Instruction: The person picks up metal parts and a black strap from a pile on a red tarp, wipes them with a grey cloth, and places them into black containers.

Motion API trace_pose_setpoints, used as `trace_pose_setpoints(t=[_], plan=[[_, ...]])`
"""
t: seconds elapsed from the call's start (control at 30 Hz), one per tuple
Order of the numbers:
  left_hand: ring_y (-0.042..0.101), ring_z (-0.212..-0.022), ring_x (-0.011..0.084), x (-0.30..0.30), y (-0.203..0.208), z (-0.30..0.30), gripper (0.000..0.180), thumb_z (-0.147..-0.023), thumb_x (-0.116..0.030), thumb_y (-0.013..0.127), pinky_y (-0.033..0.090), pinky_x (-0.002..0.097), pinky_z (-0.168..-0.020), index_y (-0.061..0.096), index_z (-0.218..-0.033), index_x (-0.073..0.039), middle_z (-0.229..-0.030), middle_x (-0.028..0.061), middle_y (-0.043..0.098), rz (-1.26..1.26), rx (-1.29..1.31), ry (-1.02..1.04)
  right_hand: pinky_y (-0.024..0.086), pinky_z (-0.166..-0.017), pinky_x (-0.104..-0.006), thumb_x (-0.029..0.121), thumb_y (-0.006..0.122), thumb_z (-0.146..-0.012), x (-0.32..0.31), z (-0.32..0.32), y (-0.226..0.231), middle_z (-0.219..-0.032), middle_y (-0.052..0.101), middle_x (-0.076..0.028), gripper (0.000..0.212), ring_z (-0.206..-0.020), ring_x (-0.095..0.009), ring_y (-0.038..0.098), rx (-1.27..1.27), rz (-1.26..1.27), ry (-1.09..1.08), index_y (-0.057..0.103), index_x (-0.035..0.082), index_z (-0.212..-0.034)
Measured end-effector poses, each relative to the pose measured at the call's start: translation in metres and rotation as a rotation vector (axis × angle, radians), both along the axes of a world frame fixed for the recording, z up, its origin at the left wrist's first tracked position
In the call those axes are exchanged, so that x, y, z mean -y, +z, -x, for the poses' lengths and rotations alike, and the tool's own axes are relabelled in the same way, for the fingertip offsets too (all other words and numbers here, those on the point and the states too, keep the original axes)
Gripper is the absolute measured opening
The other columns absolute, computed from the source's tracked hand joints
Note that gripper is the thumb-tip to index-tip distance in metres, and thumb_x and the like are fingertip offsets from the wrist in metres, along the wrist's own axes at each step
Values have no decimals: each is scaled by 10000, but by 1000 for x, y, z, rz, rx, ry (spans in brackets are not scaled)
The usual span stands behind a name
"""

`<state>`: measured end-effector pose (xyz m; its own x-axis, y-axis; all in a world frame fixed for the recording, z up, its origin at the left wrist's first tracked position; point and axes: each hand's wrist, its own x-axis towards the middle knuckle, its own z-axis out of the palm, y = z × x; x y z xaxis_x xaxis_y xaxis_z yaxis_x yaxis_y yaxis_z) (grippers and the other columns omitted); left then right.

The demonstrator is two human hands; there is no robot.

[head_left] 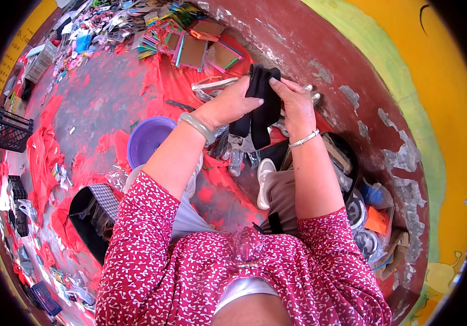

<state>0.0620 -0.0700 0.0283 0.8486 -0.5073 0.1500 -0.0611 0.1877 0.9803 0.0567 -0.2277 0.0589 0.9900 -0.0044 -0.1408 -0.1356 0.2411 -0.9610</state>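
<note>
Both hands are raised in front of me, holding what looks like a pair of black socks (262, 108). My left hand (228, 103) grips their left side, its thumb lying across the dark cloth. On the other side my right hand (296, 103) pinches the upper edge between thumb and fingers. The lower ends of the cloth hang free. Beneath them, clear plastic-wrapped items (235, 162) lie near my feet, partly hidden by the socks and my arms.
A purple basin (134, 144) stands left of my legs, beside a black bag (84, 217). At right are a dark container (351, 155) and a clear bag of goods (386, 204). Coloured boards (193, 52) lie ahead by the peeling wall (320, 70). Black crates (13, 129) stand far left.
</note>
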Motion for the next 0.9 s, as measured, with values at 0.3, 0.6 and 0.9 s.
trace_pose_setpoints(t=[0.3,0.6,0.9], plan=[[506,-963,104,6,2,-2,438,-787,56,515,431,261,-845,405,-1202,-30,-1067,25,526,-253,240,162,434,-546,-206,163,639,-801,23,-9,-2,-778,622,-7,221,-675,-67,560,-62,144,214,633,12,-962],[509,-1005,113,4,-13,-9,483,-780,74,481,427,263,-862,401,-1244,-33,-1132,35,520,-88,194,158,424,-492,-208,129,676,-753,8,-4,-6,-716,607,13,151,-618,-73,544,-56,28,199,651,59,-884],[527,-957,148,-12,11,-6,353,-832,26,440,427,278,-855,428,-1182,-16,-1002,52,544,-178,252,124,371,-479,-178,150,650,-782,28,-9,-3,-721,619,16,140,-546,-51,507,-161,-225,345,641,40,-869]])
